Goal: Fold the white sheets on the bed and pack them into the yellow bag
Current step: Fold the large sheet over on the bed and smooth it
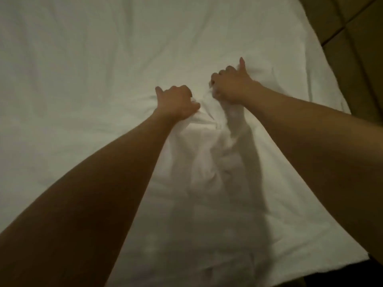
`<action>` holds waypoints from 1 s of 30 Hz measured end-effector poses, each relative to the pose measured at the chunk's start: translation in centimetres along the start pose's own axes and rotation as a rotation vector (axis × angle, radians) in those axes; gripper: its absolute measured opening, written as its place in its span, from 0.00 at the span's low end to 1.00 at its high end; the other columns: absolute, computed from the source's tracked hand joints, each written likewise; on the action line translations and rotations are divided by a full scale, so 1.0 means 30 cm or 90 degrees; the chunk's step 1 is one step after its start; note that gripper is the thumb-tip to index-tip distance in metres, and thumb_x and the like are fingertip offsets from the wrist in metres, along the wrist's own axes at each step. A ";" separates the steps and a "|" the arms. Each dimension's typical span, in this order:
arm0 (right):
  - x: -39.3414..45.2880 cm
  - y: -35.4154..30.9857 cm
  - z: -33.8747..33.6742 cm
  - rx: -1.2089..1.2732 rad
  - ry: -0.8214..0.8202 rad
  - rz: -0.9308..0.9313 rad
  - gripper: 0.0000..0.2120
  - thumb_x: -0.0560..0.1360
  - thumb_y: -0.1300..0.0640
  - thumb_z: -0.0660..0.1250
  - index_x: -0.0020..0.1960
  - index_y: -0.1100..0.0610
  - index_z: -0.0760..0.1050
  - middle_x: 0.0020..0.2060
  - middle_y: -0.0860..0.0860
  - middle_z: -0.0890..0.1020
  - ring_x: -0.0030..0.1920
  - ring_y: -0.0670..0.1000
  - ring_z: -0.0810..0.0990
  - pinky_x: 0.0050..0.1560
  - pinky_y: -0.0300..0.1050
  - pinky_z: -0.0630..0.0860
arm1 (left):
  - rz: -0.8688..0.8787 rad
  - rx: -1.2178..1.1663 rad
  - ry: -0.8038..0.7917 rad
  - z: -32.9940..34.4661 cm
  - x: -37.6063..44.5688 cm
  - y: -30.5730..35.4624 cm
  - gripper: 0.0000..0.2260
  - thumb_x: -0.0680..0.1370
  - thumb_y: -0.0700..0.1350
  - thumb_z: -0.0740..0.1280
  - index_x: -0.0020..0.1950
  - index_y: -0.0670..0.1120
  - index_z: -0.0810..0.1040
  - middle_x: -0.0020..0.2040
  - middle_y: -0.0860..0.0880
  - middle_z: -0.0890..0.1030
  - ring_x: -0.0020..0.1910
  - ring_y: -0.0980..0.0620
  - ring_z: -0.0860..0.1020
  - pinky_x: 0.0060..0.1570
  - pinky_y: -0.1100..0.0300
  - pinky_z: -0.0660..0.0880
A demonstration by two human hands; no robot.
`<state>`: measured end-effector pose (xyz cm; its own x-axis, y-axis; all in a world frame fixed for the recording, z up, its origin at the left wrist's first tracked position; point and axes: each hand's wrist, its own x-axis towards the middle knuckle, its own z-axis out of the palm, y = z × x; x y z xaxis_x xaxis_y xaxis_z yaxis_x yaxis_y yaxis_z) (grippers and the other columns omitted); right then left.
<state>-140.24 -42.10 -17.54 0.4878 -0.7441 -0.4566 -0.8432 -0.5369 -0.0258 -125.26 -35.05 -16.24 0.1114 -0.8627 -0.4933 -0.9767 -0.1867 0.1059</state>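
Nearest the camera, two bare forearms reached forward over the bed [310, 241], whose near right corner showed at the lower right, with dark floor just past it. Between the forearms a bunched length of the white sheet [217, 162] ran up from the near edge, gathered into a rumpled ridge that rose off the flat bedding toward both hands.

The left hand [176, 102] gripped the upper left part of that ridge, its fingers curled into the cloth and its thumb sticking out to the left. Just beside it and a little farther on, the right hand [232, 85] held the upper right part, fingers curled round a twisted bundle of fabric that hung down from the fist; its thumb pointed up and away. The two fists were close but apart, with a short fold of sheet stretched between them.

Beyond the hands the bedding lay flat and lightly creased, wide and open toward the far edge and the left side. The bed's right edge ran diagonally to the upper right, where a brown panelled surface [352, 27] stood alongside it.
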 end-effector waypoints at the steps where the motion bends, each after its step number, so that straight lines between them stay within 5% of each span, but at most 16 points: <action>1: 0.008 0.014 -0.008 0.014 -0.010 -0.002 0.11 0.78 0.56 0.57 0.57 0.59 0.73 0.54 0.58 0.78 0.62 0.60 0.72 0.72 0.64 0.45 | -0.011 -0.005 -0.024 0.000 0.009 -0.018 0.12 0.75 0.53 0.64 0.54 0.49 0.79 0.47 0.49 0.82 0.52 0.47 0.79 0.63 0.49 0.61; 4: 0.022 0.112 -0.064 0.081 0.072 0.058 0.10 0.78 0.57 0.60 0.55 0.59 0.77 0.56 0.59 0.79 0.60 0.60 0.75 0.70 0.56 0.57 | -0.026 -0.225 -0.010 -0.031 0.045 -0.075 0.09 0.76 0.48 0.68 0.52 0.47 0.83 0.49 0.47 0.84 0.52 0.49 0.80 0.56 0.61 0.70; 6: 0.033 0.194 -0.128 0.114 0.186 0.129 0.12 0.78 0.55 0.60 0.56 0.58 0.78 0.57 0.58 0.80 0.59 0.60 0.76 0.64 0.53 0.62 | -0.002 -0.385 0.114 -0.095 0.094 -0.057 0.09 0.76 0.47 0.69 0.53 0.45 0.83 0.52 0.47 0.83 0.52 0.54 0.80 0.50 0.68 0.70; 9: 0.055 0.292 -0.193 0.137 0.254 0.188 0.12 0.77 0.55 0.61 0.54 0.57 0.80 0.54 0.57 0.81 0.56 0.60 0.77 0.63 0.52 0.62 | 0.047 -0.395 0.187 -0.156 0.194 0.026 0.09 0.77 0.46 0.66 0.54 0.46 0.82 0.52 0.48 0.83 0.52 0.54 0.79 0.50 0.68 0.70; 13: 0.036 0.426 -0.169 0.158 0.056 0.265 0.22 0.74 0.43 0.66 0.58 0.59 0.77 0.56 0.60 0.79 0.58 0.62 0.75 0.63 0.56 0.66 | 0.021 -0.277 0.037 -0.079 0.273 0.089 0.17 0.78 0.52 0.65 0.64 0.46 0.76 0.62 0.44 0.78 0.61 0.45 0.75 0.60 0.55 0.70; 16: -0.011 0.526 -0.138 0.274 -0.035 0.292 0.19 0.71 0.45 0.70 0.49 0.61 0.77 0.48 0.60 0.78 0.46 0.59 0.75 0.40 0.46 0.71 | 0.001 -0.268 0.032 -0.031 0.304 0.121 0.16 0.78 0.52 0.65 0.62 0.44 0.77 0.59 0.43 0.79 0.58 0.42 0.76 0.57 0.52 0.71; 18: -0.039 0.573 -0.132 0.360 -0.043 0.295 0.15 0.70 0.51 0.74 0.45 0.62 0.77 0.43 0.58 0.78 0.40 0.56 0.75 0.34 0.44 0.69 | -0.003 -0.287 0.051 -0.039 0.330 0.157 0.16 0.78 0.51 0.66 0.62 0.45 0.77 0.59 0.45 0.79 0.59 0.44 0.76 0.58 0.54 0.71; 21: -0.034 0.620 -0.143 0.445 0.118 0.301 0.15 0.71 0.55 0.73 0.50 0.66 0.79 0.46 0.58 0.81 0.46 0.54 0.79 0.39 0.45 0.70 | 0.000 -0.314 0.098 -0.070 0.371 0.217 0.12 0.77 0.48 0.67 0.58 0.46 0.80 0.57 0.46 0.81 0.57 0.47 0.78 0.55 0.60 0.71; 25: 0.003 0.608 -0.131 0.569 0.272 0.363 0.06 0.73 0.55 0.69 0.49 0.53 0.77 0.44 0.51 0.77 0.46 0.48 0.76 0.37 0.39 0.69 | -0.049 -0.384 0.101 -0.101 0.402 0.299 0.09 0.76 0.47 0.66 0.55 0.48 0.82 0.56 0.47 0.82 0.57 0.49 0.79 0.54 0.62 0.72; 28: -0.030 0.592 -0.076 0.817 0.124 0.399 0.26 0.72 0.54 0.72 0.67 0.61 0.69 0.56 0.52 0.76 0.50 0.50 0.79 0.35 0.36 0.74 | 0.008 -0.359 0.003 -0.094 0.420 0.383 0.16 0.76 0.51 0.68 0.61 0.46 0.78 0.62 0.46 0.78 0.62 0.47 0.75 0.61 0.58 0.70; 30: -0.084 0.602 -0.038 0.856 -0.027 0.416 0.34 0.68 0.50 0.76 0.68 0.61 0.67 0.56 0.52 0.78 0.45 0.48 0.80 0.36 0.39 0.77 | 0.023 -0.332 -0.006 -0.091 0.433 0.434 0.16 0.75 0.49 0.69 0.61 0.44 0.78 0.61 0.46 0.78 0.62 0.46 0.75 0.61 0.56 0.71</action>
<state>-156.45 -50.37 -15.86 -0.0348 -0.6776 -0.7346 -0.4873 0.6532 -0.5795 -136.03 -49.99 -18.91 0.0756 -0.8689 -0.4892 -0.7579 -0.3689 0.5381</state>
